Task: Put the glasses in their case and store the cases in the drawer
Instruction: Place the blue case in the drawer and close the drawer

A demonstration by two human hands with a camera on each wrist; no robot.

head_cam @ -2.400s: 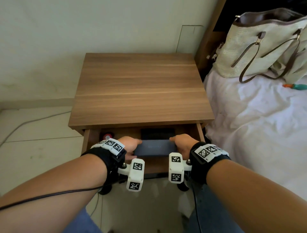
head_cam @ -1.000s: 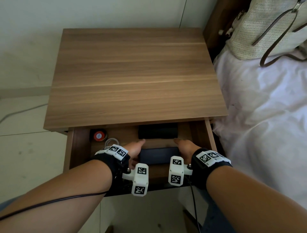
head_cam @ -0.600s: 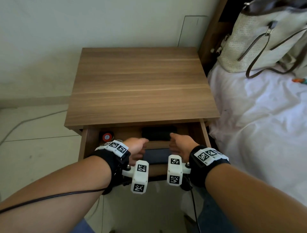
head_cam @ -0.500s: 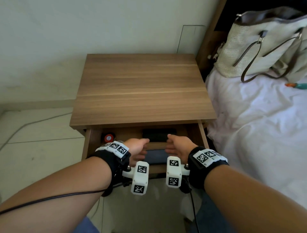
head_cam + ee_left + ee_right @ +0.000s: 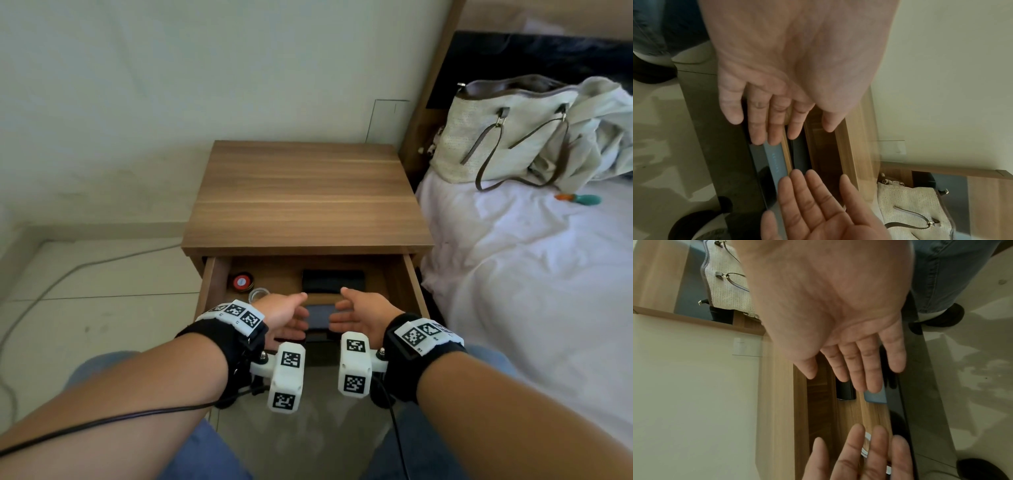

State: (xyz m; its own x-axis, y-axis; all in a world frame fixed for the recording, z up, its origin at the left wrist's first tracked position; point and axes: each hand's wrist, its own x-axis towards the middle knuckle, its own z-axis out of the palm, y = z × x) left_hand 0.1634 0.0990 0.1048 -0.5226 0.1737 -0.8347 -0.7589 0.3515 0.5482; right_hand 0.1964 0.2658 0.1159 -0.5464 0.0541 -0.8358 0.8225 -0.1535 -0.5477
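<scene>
Left hand: the left hand (image 5: pixel 284 317) hangs over the front of the open drawer (image 5: pixel 412 291), palm turned inward, fingers straight and spread, holding nothing.
Right hand: the right hand (image 5: pixel 363 317) mirrors it, flat and empty, palm facing the left.
Grey-blue case: the grey-blue case (image 5: pixel 318 317) lies flat on the drawer floor between and below the two palms, just inside the front panel (faint lettering shows along it in the left wrist view).
Black case: the black case (image 5: pixel 333 281) sits just beyond the fingertips, further back in the drawer.
Handling: both look like rigid, light, smooth boxes; I judge a hold across the short ends safest, since slick sides may slip.
Beyond: a small red-lidded tin (image 5: pixel 242 281) sits past the left hand, at the drawer's back left.
</scene>
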